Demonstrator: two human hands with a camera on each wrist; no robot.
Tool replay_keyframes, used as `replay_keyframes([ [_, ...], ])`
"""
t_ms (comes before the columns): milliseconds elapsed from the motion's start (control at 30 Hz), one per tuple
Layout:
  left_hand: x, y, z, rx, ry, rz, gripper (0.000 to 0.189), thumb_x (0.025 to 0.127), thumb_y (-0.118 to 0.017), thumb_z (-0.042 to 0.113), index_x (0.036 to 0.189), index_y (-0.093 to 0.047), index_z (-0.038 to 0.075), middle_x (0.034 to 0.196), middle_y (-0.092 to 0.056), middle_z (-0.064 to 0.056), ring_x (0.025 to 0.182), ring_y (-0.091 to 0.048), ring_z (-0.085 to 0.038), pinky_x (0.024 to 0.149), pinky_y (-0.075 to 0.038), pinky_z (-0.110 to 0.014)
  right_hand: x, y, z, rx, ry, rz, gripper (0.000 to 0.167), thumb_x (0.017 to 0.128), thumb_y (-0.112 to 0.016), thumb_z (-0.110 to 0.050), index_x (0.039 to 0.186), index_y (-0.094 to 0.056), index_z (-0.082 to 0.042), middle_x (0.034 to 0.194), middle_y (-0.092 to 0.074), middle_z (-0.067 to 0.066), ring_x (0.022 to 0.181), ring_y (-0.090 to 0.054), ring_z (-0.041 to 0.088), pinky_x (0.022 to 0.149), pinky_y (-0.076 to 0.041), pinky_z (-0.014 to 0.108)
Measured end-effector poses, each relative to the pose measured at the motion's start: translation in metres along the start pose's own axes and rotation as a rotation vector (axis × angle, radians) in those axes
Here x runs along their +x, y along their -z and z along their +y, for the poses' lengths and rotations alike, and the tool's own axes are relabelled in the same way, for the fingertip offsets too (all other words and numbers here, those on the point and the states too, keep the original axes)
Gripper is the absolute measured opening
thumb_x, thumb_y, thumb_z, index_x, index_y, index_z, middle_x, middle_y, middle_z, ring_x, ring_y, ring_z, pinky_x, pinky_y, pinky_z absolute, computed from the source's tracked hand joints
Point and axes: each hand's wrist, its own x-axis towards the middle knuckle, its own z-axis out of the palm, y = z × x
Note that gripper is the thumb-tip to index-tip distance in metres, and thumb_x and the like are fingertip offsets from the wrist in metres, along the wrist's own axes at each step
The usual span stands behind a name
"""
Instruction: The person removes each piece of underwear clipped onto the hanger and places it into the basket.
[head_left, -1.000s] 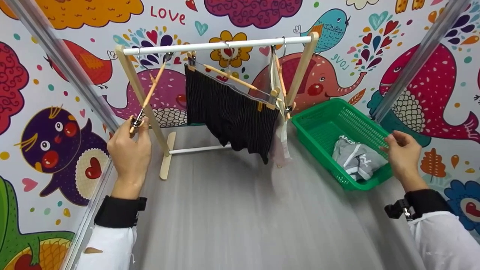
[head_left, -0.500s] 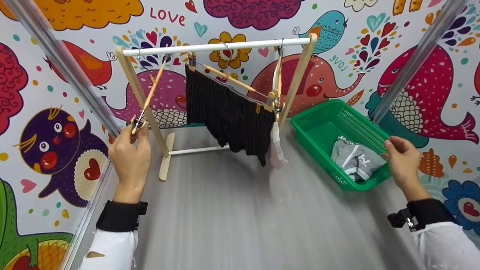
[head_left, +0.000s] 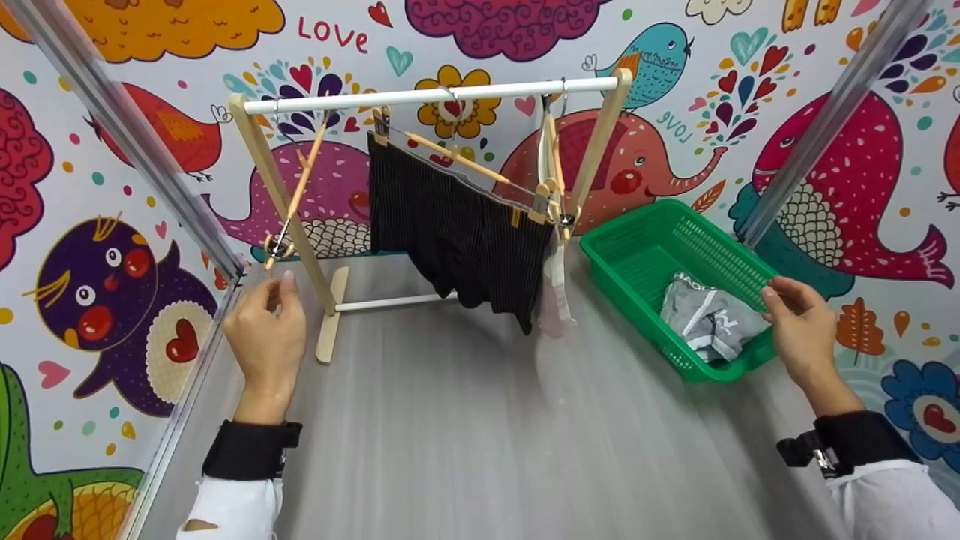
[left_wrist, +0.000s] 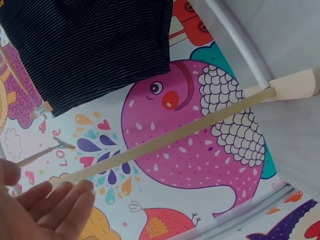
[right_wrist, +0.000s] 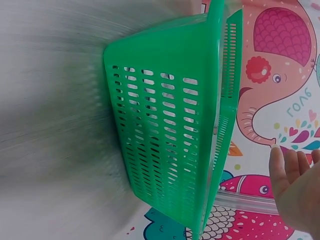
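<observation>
My left hand (head_left: 266,330) holds nothing, its fingers loosely curled just below the near clip (head_left: 279,249) of a bare wooden clip hanger (head_left: 302,178). In the left wrist view the fingers (left_wrist: 60,212) are relaxed. The hanger hangs at the left of a small drying rack (head_left: 352,99). Black pinstriped shorts (head_left: 457,225) hang by clips from the middle hanger. At the right, a white and pale pink garment (head_left: 553,292) hangs, partly hidden behind the shorts. My right hand (head_left: 804,337), fingers loosely bent, is by the near right rim of a green basket (head_left: 630,289).
A folded grey garment (head_left: 709,315) with white lettering lies inside the basket, right of the rack. The rack stands on a grey floor (head_left: 450,435). Patterned walls with metal corner posts (head_left: 817,127) enclose the space on the left, back and right.
My left hand has let go of the left hanger's near clip and dropped slightly below it. The right garment has swung a little. My right hand stays beside the basket.
</observation>
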Motion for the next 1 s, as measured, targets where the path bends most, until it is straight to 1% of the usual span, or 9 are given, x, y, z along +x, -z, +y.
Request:
replay_keyframes([
  [167,-0.016,-0.009,-0.003,0.01,-0.013,-0.035,0.025,0.099,-0.069,0.01,0.092,-0.075,-0.013,0.081,-0.072,-0.026,0.072,-0.069,-0.043,0.069,-0.054,-0.054,-0.005,-0.001,-0.003,-0.023,0.023,0.011,0.041,0.109,-0.058,-0.025,0.142,-0.059,-0.002,0.118,-0.06,-0.017,0.108,-0.054,0.001,0.083,-0.051,0.008],
  [300,-0.028,-0.019,0.0,0.008,-0.041,-0.048,0.023,0.097,-0.071,0.009,0.09,-0.075,-0.012,0.08,-0.072,-0.026,0.07,-0.069,-0.043,0.067,-0.055,-0.054,-0.009,-0.002,-0.007,-0.042,0.047,0.018,0.042,0.108,-0.061,-0.027,0.142,-0.06,-0.003,0.122,-0.062,-0.015,0.112,-0.054,0.001,0.086,-0.049,0.007],
  [467,-0.04,-0.034,0.01,-0.043,-0.082,-0.044,0.017,0.095,-0.073,0.006,0.092,-0.075,-0.011,0.082,-0.072,-0.025,0.071,-0.07,-0.041,0.066,-0.057,-0.055,-0.013,-0.003,-0.009,-0.061,0.071,0.026,0.04,0.107,-0.062,-0.027,0.142,-0.062,-0.007,0.123,-0.062,-0.018,0.114,-0.054,0.0,0.09,-0.044,0.009],
  [600,-0.05,-0.046,0.02,-0.095,-0.114,-0.051,0.016,0.094,-0.074,0.005,0.095,-0.075,-0.01,0.089,-0.074,-0.023,0.073,-0.072,-0.038,0.069,-0.059,-0.054,-0.016,-0.006,-0.01,-0.049,0.089,0.028,0.04,0.106,-0.064,-0.023,0.142,-0.062,-0.005,0.123,-0.062,-0.019,0.114,-0.054,-0.001,0.092,-0.04,0.014],
  [700,-0.058,-0.055,0.028,-0.107,-0.138,-0.056,0.018,0.092,-0.076,0.007,0.099,-0.075,-0.009,0.096,-0.075,-0.023,0.075,-0.073,-0.038,0.071,-0.059,-0.052,-0.02,-0.008,-0.013,-0.032,0.111,0.017,0.039,0.105,-0.065,-0.019,0.141,-0.063,-0.003,0.121,-0.063,-0.02,0.114,-0.055,0.0,0.092,-0.039,0.014],
  [733,-0.06,-0.058,0.031,-0.109,-0.146,-0.058,0.02,0.092,-0.077,0.008,0.101,-0.075,-0.009,0.097,-0.075,-0.024,0.077,-0.073,-0.038,0.072,-0.059,-0.052,-0.021,-0.009,-0.013,-0.039,0.119,0.017,0.039,0.105,-0.065,-0.02,0.141,-0.062,-0.003,0.121,-0.062,-0.021,0.114,-0.056,0.001,0.092,-0.04,0.013],
  [833,-0.065,-0.067,0.041,-0.114,-0.166,-0.068,0.027,0.091,-0.079,0.012,0.108,-0.074,-0.009,0.107,-0.074,-0.025,0.09,-0.073,-0.04,0.081,-0.06,-0.052,-0.025,-0.011,-0.016,-0.043,0.16,0.015,0.039,0.105,-0.065,-0.018,0.141,-0.062,-0.002,0.12,-0.062,-0.021,0.114,-0.056,0.003,0.092,-0.043,0.012],
  [967,-0.069,-0.078,0.055,-0.132,-0.194,-0.082,0.038,0.091,-0.08,0.017,0.117,-0.071,-0.01,0.119,-0.071,-0.028,0.11,-0.07,-0.043,0.095,-0.057,-0.052,-0.028,-0.015,-0.02,-0.042,0.235,0.02,0.039,0.104,-0.067,-0.013,0.139,-0.062,0.001,0.122,-0.063,-0.017,0.115,-0.057,0.004,0.094,-0.044,0.013],
  [1000,-0.07,-0.081,0.058,-0.138,-0.2,-0.082,0.041,0.091,-0.081,0.018,0.119,-0.07,-0.01,0.122,-0.07,-0.028,0.112,-0.069,-0.043,0.097,-0.057,-0.051,-0.028,-0.016,-0.02,-0.038,0.251,0.017,0.038,0.103,-0.067,-0.012,0.139,-0.062,0.001,0.123,-0.064,-0.016,0.115,-0.057,0.003,0.094,-0.044,0.013],
])
